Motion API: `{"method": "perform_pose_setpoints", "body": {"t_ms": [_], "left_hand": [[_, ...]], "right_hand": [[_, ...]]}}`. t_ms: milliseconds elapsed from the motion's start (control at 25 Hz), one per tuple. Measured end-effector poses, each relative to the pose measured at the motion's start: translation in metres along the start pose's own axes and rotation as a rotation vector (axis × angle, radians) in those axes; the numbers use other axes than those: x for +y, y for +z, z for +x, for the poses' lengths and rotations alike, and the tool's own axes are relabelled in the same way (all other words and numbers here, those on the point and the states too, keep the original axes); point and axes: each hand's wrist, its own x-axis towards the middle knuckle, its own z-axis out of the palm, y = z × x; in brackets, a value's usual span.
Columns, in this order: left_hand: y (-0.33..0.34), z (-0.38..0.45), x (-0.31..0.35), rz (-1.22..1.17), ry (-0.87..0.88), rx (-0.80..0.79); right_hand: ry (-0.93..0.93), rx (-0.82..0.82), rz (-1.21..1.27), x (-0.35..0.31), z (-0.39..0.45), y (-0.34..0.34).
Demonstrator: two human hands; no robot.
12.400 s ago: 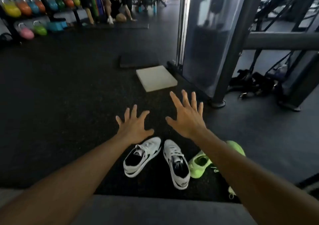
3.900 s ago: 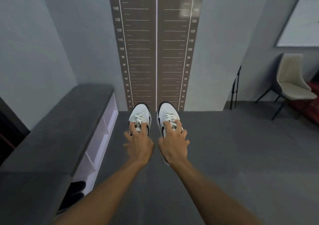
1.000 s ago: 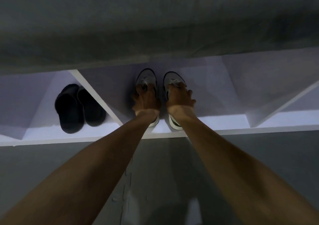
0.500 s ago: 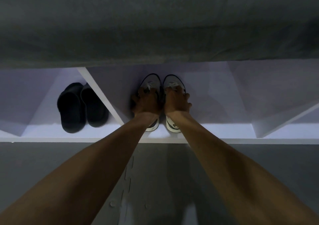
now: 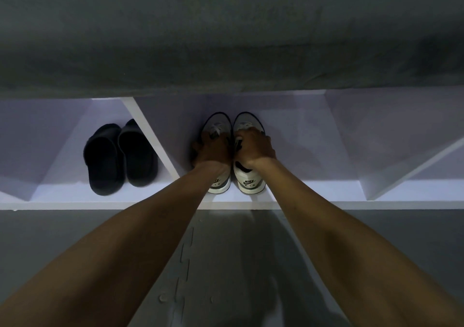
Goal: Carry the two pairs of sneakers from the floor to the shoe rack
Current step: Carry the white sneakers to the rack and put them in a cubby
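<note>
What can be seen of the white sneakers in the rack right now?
The white sneakers stand side by side, toes inward, in the shoe rack middle compartment. White uppers, dark trim, pale laces, heel tabs with dark lettering. The left hand grips the left one and the right hand the right.

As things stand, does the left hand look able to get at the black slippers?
Probably not yet: the left hand grips a white sneaker, and a slanted divider separates it from the black slippers.

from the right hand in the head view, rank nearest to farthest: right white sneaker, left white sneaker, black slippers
1. Right white sneaker, gripped by the right hand.
2. Left white sneaker, just beside it.
3. Black slippers, next compartment leftward.
</note>
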Motion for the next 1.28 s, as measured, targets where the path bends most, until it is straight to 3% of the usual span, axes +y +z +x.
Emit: {"method": "perform_pose_setpoints", "body": {"t_ms": [480, 800, 880, 1080, 1200, 1280], "left_hand": [[0.008, 0.020, -0.007, 0.067, 0.074, -0.003], [-0.017, -0.010, -0.008, 0.054, 0.188, 0.075], [-0.051, -0.035, -0.003, 0.126, 0.257, -0.009], [-0.155, -0.119, 0.038, 0.378, 0.372, -0.437], [-0.225, -0.183, 0.056, 0.329, 0.328, -0.561], [-0.279, -0.227, 0.052, 0.296, 0.281, -0.522]], "right_hand": [[0.031, -0.009, 0.083, 0.007, -0.001, 0.009], [0.116, -0.125, -0.049, -0.009, -0.020, -0.017], [0.164, -0.179, -0.143, -0.024, -0.047, -0.046], [0.263, -0.513, -0.342, -0.094, -0.118, -0.137], [0.185, -0.580, -0.300, -0.147, -0.172, -0.193], [0.134, -0.527, -0.273, -0.186, -0.214, -0.228]]}}
